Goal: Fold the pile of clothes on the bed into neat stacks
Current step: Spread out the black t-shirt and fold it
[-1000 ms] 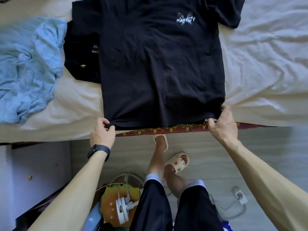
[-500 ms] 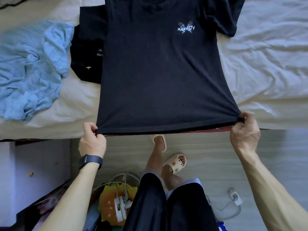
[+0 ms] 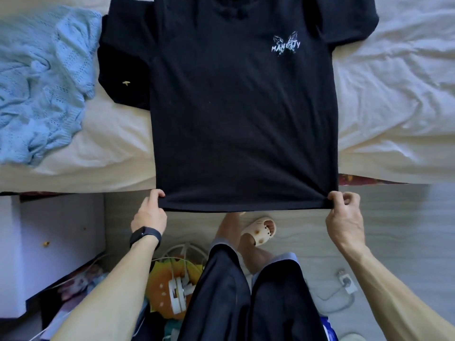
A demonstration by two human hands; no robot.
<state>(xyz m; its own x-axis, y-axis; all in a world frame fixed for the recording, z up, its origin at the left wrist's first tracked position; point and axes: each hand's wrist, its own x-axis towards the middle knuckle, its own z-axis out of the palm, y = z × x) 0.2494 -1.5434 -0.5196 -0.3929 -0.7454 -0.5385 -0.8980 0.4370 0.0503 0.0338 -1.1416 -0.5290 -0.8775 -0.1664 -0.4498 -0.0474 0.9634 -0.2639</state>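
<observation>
I have the black T-shirt [image 3: 243, 119] laid face up on the bed [image 3: 394, 99], its hem hanging just past the bed's near edge. My left hand [image 3: 149, 212] pinches the shirt's left hem corner and my right hand [image 3: 344, 215] pinches the right one, with the cloth drawn flat between them. I judge it light, limp and easily wrinkled, so corners and hem are the sound places to hold; a grip mid-panel would bunch it. A second black garment [image 3: 123, 70] lies partly under the shirt's left side, and a blue knit [image 3: 39, 82] sits crumpled farther left.
</observation>
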